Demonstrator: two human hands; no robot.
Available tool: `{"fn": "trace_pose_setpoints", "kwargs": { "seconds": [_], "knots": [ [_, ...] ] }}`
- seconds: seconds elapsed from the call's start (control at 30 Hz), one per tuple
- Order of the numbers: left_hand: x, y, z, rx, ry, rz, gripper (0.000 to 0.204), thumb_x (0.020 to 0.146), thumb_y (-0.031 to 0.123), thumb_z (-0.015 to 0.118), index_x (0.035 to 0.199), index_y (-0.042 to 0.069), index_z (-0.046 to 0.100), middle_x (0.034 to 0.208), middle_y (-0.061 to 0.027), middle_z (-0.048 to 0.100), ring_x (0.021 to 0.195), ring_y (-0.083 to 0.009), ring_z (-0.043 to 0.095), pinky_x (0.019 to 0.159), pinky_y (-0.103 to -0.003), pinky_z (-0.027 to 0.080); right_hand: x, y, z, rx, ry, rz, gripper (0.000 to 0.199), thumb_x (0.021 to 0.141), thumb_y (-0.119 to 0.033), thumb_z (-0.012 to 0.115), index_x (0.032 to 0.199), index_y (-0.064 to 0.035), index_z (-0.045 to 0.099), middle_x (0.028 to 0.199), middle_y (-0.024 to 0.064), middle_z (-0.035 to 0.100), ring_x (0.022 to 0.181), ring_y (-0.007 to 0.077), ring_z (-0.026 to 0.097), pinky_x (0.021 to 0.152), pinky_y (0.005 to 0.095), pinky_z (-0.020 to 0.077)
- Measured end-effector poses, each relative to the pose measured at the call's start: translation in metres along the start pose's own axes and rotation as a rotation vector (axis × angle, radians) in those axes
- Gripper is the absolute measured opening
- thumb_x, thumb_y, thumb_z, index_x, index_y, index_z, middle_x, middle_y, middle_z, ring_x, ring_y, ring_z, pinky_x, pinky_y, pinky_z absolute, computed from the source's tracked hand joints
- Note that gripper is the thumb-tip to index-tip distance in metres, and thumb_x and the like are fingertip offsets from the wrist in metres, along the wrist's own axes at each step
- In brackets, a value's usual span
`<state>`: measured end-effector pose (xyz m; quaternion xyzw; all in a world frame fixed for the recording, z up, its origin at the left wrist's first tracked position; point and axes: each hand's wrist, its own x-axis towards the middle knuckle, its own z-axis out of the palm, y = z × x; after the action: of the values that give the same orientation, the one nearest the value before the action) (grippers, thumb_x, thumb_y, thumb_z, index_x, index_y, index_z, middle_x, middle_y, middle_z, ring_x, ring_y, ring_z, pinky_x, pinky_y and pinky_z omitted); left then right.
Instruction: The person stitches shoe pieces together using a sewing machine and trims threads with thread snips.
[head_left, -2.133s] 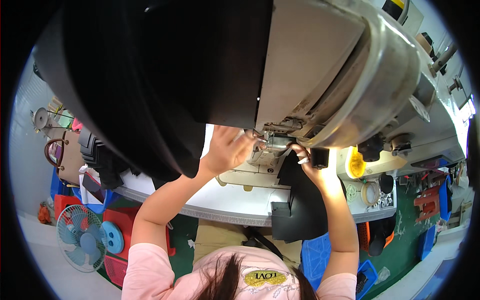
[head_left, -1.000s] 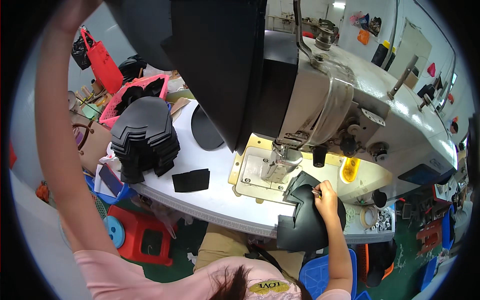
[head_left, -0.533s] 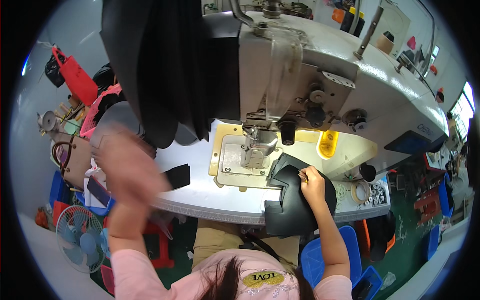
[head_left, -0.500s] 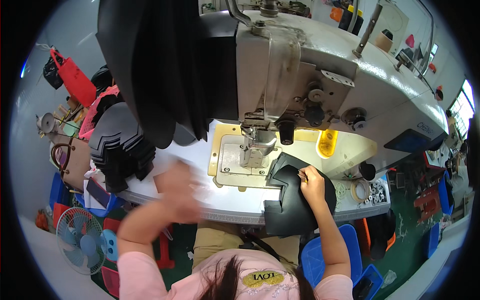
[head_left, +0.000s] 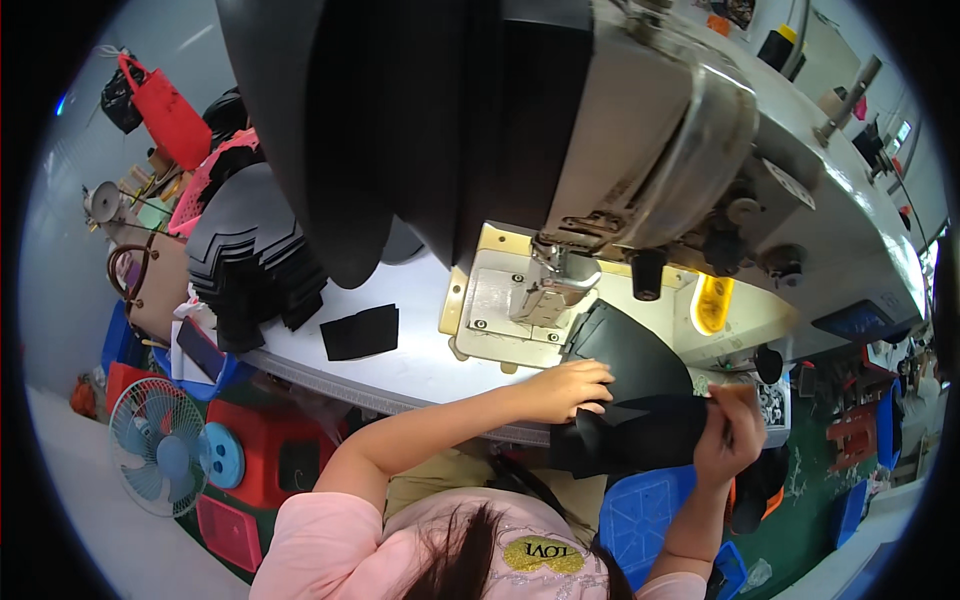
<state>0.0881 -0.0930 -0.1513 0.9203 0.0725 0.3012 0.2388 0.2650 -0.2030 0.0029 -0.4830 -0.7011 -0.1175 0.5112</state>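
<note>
Just in front of the sewing machine's needle area lies a stack of black, leather-like cut pieces (head_left: 640, 350). The top black piece (head_left: 655, 430) is lifted and bent over at the table's front edge. My left hand (head_left: 572, 390) is closed on its left part, fingers curled at the fold. My right hand (head_left: 735, 435) grips its right end, raised to the right of the stack. A small dark thing shows against the right palm, too small to name. The presser foot and needle plate (head_left: 510, 305) stand beyond the left hand.
A small black rectangular piece (head_left: 360, 333) lies on the white table (head_left: 420, 365) at left. Behind it stand piles of black cut pieces (head_left: 255, 265). Large black sheets (head_left: 400, 120) hang before the sewing machine (head_left: 660, 130). A fan (head_left: 165, 450) stands lower left.
My left hand has come from the table's left side onto the black pieces. My right hand has moved right and down, lifting the top piece's edge. The view has shifted.
</note>
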Motion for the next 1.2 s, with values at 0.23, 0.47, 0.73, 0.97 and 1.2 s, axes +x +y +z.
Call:
{"fn": "trace_pose_setpoints", "kwargs": {
  "seconds": [0.23,0.47,0.73,0.97,1.2],
  "knots": [
    [-0.088,0.012,-0.106,0.238,-0.052,-0.460,0.026,0.074,0.015,0.068,0.096,0.004,0.062,0.107,-0.0110,0.059,0.103,-0.0269,0.054,0.089,-0.037,0.042,0.024,0.002,0.027,0.027,-0.015,-0.070,0.012,0.075,0.002,0.062,0.087,-0.0002,0.064,0.070,0.0118,0.054,0.055,0.0231,0.053,0.050,0.0281,0.0407],
    [-0.056,0.032,-0.051,-0.355,0.108,-0.399,0.034,0.087,0.000,0.043,0.119,0.003,0.052,0.124,-0.0152,0.051,0.118,-0.0285,0.046,0.101,-0.034,0.036,0.024,-0.003,0.049,0.094,-0.206,-0.126,0.014,0.072,0.000,0.065,0.086,-0.0037,0.064,0.068,0.0077,0.053,0.054,0.0211,0.054,0.047,0.0287,0.0412],
    [-0.014,0.040,0.003,-0.248,-0.446,0.017,0.029,0.072,-0.001,0.050,0.099,0.004,0.060,0.118,-0.0117,0.055,0.123,-0.0299,0.040,0.109,-0.051,0.017,-0.004,-0.039,-0.001,-0.108,-0.032,-0.217,0.014,0.089,-0.014,0.050,0.087,-0.0025,0.057,0.073,0.0118,0.056,0.063,0.0273,0.054,0.065,0.0381,0.0488],
    [-0.082,0.016,-0.075,-0.028,0.121,-0.419,0.012,0.075,0.011,0.062,0.084,0.003,0.061,0.089,-0.0108,0.060,0.088,-0.0271,0.055,0.079,-0.036,0.044,0.009,-0.019,0.039,0.093,-0.248,-0.046,0.011,0.075,0.002,0.059,0.086,-0.0019,0.062,0.065,0.0101,0.053,0.054,0.0219,0.051,0.050,0.0290,0.0402],
    [-0.186,-0.014,-0.198,0.533,0.004,-1.095,0.048,0.061,0.023,0.076,0.099,0.004,0.056,0.097,-0.0172,0.059,0.096,-0.0335,0.053,0.083,-0.038,0.043,0.024,0.024,0.075,0.134,-0.355,-0.020,0.034,0.064,0.014,0.052,0.093,-0.0012,0.061,0.070,0.0105,0.057,0.060,0.0229,0.058,0.056,0.0290,0.0461]
  ]
}}
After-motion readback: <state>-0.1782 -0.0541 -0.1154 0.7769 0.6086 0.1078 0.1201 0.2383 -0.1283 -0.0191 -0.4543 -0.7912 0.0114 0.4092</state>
